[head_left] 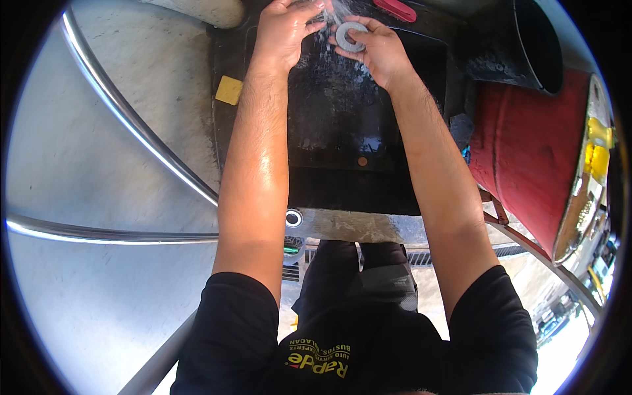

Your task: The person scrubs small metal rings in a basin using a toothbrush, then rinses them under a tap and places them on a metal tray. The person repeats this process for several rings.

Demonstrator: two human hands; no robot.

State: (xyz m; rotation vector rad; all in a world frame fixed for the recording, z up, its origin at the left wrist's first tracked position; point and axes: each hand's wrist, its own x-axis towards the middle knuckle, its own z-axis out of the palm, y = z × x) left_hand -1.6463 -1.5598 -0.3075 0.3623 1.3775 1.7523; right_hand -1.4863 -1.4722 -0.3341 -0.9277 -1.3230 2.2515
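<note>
Over the far part of a black sink [329, 187], my right hand [385, 56] holds a flat grey ring [350, 37] with a round hole, its thumb across the front and the fingers behind. A splash of water [338, 12] falls between my hands at the top of the view. Beside it, my left hand [280, 33] reaches into the spray with thumb and fingers apart, and I see nothing in it. Its fingertips are partly blurred by the water. The sink's dark surface below is wet.
A yellow sponge [228, 90] lies on the sink's left rim. At the far edge is a red, long-shaped object [395, 8]. A black bucket [510, 56] and a red drum [526, 155] stand on the right. Shiny metal tubes [125, 122] curve along the left.
</note>
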